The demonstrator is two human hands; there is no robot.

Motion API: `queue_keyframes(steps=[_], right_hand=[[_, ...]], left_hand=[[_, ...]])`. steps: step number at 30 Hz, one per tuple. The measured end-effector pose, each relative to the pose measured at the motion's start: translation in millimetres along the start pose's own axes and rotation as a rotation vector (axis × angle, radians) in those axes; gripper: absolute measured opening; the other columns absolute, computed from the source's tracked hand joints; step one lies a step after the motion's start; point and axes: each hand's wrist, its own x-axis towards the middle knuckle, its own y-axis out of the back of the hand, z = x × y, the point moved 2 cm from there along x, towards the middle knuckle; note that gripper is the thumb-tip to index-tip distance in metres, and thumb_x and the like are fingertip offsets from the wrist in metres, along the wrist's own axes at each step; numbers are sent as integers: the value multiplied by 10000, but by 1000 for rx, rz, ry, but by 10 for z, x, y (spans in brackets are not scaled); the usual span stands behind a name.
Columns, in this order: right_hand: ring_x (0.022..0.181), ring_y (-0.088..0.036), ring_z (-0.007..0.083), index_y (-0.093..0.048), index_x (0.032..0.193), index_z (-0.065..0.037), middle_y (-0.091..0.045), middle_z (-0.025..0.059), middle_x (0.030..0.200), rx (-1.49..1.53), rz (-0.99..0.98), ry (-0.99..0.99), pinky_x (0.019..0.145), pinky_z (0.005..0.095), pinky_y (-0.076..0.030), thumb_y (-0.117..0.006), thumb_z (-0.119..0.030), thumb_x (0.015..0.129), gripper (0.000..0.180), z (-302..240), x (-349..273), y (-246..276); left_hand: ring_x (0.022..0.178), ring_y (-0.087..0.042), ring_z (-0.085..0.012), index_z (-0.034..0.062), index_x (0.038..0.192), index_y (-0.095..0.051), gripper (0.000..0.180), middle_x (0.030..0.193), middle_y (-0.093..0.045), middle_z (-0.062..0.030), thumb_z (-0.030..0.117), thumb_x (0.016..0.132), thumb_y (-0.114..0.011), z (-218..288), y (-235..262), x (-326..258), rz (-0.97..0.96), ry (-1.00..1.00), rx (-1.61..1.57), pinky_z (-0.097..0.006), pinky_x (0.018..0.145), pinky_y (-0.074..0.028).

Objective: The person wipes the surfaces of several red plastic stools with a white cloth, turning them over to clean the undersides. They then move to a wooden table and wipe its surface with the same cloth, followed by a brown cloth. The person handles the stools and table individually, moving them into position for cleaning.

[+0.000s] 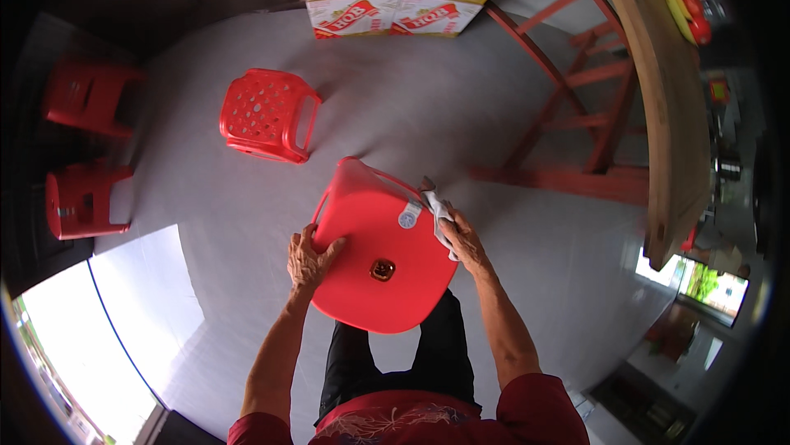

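Red stool [374,235]: left hand [310,262] gripping its nine-o'clock edge, right hand [463,241] clutching a cloth [439,214] towards two. I'd fear it slipping if that left grip loosened.

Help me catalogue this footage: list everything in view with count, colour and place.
Held stool: 1, red, centre
Sticker: 1, silvery, on its seat
Cloth: 1, pale grey, at its right edge
Perforated stool: 1, red, floor, upper left
Side stools: 2, red, far left
Boxes: at least 4, white and red, stacked, top
Wooden tabletop: 1, brown, right
Wooden frame: 1, reddish brown, beside the tabletop
Floor: 1, grey, throughout
Bright opening: 1, white, lower left
Far-right small items: count unclear, mixed colours, too blurred
Trousers: 1 pair, black, bottom centre
Top: 1, dark red, patterned, bottom
Left hand: 1, bare, gripping the held stool's left edge
Right hand: 1, bare, holding the cloth
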Motion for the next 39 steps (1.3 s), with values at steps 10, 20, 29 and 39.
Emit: queue_keyframes(steps=[10, 20, 29, 39], right_hand=[[1173, -523, 274, -559, 1271, -99, -568, 109, 1270, -330, -866, 339, 1010, 453, -322, -508, -334, 925, 421, -694, 1312, -1094], [1071, -573, 265, -653, 1082, -145, -628, 69, 1134, -922, -1120, 441, 902, 407, -457, -546, -348, 895, 296, 578, 2603, -2109], [1052, -584, 278, -560, 1108, -146, -551, 70, 1232, -1095, -696, 878, 827, 412, -508, -539, -316, 894, 273, 2825, 3763, -2106], [769, -542, 244, -543, 1127, -22, -577, 111, 857, -208, -637, -49, 747, 362, -426, -432, -276, 964, 322, 1478, 2644, -1210]], left_hand=[[963, -528, -285, 104, 1220, -585, 849, 964, -534, -94, 620, 571, -772, 32, 91, 35, 14, -34, 15, -425, 833, -475], [894, -555, -297, 46, 1151, -622, 870, 957, -556, -137, 593, 502, -813, -44, 32, 42, 71, -76, 16, -421, 770, -485], [903, -564, -295, 13, 1133, -610, 957, 999, -569, -143, 614, 424, -837, 27, 51, 155, -48, -2, -11, -421, 776, -490], [861, -579, -267, -2, 1156, -588, 1010, 996, -561, -142, 675, 440, -810, 37, 18, 107, 6, 55, -30, -369, 676, -515]])
